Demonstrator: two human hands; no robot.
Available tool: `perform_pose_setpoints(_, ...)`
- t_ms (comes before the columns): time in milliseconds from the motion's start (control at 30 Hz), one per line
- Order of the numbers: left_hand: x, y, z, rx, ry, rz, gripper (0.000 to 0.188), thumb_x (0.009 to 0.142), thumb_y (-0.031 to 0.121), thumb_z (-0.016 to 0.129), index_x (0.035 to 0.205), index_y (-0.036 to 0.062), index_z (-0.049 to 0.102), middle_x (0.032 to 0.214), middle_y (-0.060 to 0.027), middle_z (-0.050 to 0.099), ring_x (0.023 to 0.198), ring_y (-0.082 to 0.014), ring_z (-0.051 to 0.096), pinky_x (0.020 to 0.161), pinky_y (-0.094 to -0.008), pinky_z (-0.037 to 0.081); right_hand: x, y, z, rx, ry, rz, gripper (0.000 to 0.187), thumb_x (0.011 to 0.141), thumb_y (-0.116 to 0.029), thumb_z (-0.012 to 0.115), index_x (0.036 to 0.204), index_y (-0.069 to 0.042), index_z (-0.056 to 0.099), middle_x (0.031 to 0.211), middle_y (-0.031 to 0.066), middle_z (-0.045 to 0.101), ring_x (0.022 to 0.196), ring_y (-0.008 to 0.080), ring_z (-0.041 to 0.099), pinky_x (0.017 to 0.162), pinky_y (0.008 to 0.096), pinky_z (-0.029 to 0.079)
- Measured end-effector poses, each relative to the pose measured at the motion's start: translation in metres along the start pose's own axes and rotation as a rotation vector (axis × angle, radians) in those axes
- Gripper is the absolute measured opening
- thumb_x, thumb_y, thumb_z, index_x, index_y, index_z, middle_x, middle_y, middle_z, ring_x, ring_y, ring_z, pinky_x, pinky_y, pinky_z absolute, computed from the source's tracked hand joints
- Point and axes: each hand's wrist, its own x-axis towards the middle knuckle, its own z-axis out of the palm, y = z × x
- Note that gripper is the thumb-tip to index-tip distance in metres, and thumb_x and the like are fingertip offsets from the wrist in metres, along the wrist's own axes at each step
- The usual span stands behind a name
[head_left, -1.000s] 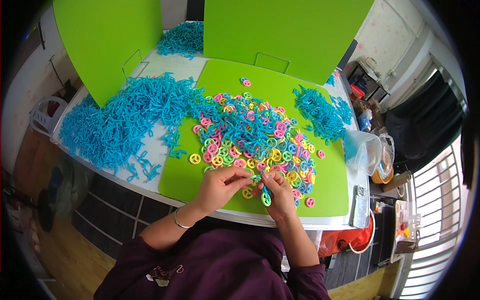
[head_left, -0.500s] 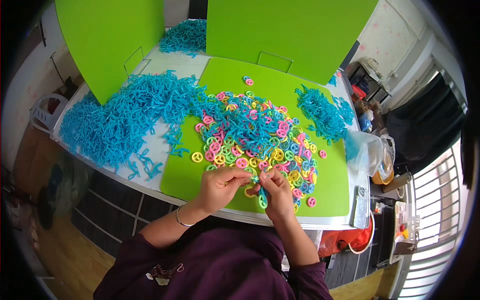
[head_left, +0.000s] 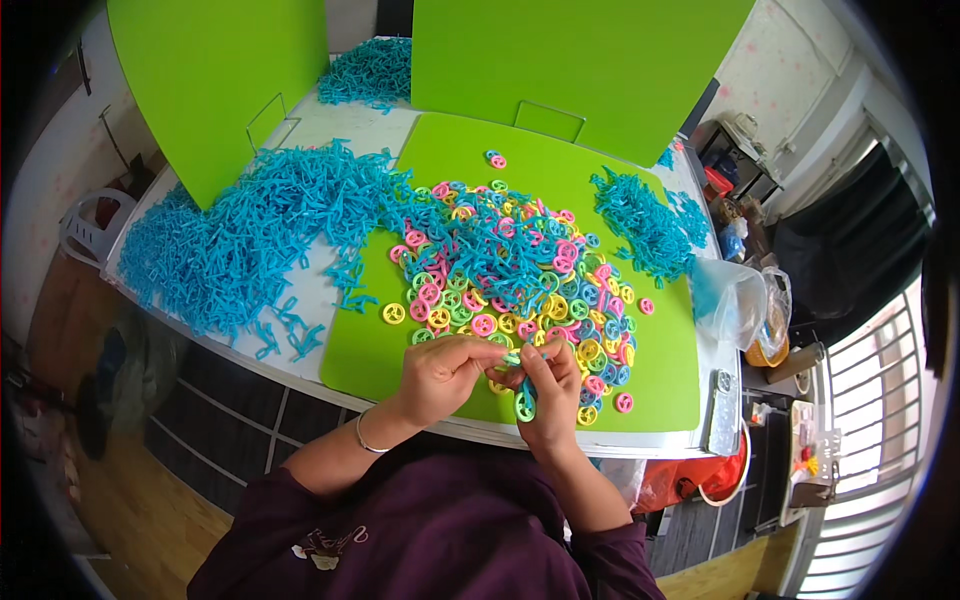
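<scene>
Close together over the front of the green mat [head_left: 660, 400], my two hands meet fingertip to fingertip. My left hand [head_left: 438, 378] is closed in a pinch on a small green plastic wheel [head_left: 511, 357], seen nearly edge-on. In my right hand [head_left: 552, 388], thumb and fingers press on a blue plastic clip, mostly hidden by the fingers. A second green wheel [head_left: 525, 408] hangs below, at the clip's lower end. Just beyond my hands lies a heap of pink, yellow, green and blue wheels [head_left: 484, 325], with blue clips [head_left: 505, 255] strewn over its top.
A large pile of blue clips [head_left: 230, 240] covers the table's left side; smaller piles lie at the right [head_left: 645, 230] and far back [head_left: 370, 75]. Green upright panels [head_left: 570, 60] stand behind. A clear plastic bag [head_left: 722, 300] and a transparent case [head_left: 722, 420] are at the right edge.
My right hand has turned slightly, its thumb now pressing nearer the left fingertips. The hanging green wheel shows its face more. The piles look the same.
</scene>
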Motion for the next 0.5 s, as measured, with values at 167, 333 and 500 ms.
perform_pose_setpoints(167,0.0045,-0.0055,-0.0024,-0.253,-0.095,-0.366,0.006,0.081,-0.003,0.066,0.087,-0.0017,0.067,0.075,-0.0065,0.068,0.067,-0.0113,0.065,0.056,-0.0228,0.051,0.003,0.0046,-0.0063,-0.058,0.002,-0.009,0.011,0.092,-0.006,0.054,0.083,-0.008,0.047,0.067,0.0043,0.055,0.06,0.0133,0.057,0.071,0.0403,0.056)
perform_pose_setpoints(333,0.0033,-0.0086,-0.0024,-0.427,-0.108,-0.506,0.005,0.083,-0.001,0.065,0.088,-0.0029,0.066,0.076,-0.006,0.067,0.068,-0.011,0.064,0.055,-0.0214,0.049,0.0056,0.0013,-0.0029,0.143,0.028,0.195,0.011,0.093,-0.006,0.051,0.084,-0.007,0.046,0.068,0.0052,0.055,0.062,0.0138,0.058,0.069,0.0369,0.055)
perform_pose_setpoints(500,0.0,-0.0094,0.0017,-0.259,-0.038,-0.246,0.005,0.083,-0.003,0.064,0.088,-0.003,0.066,0.076,-0.006,0.067,0.07,-0.0118,0.065,0.059,-0.0232,0.053,0.0034,0.0075,0.0021,-0.151,0.073,-0.078,0.012,0.092,-0.005,0.055,0.082,-0.007,0.048,0.068,0.004,0.056,0.06,0.0135,0.058,0.065,0.0323,0.053)
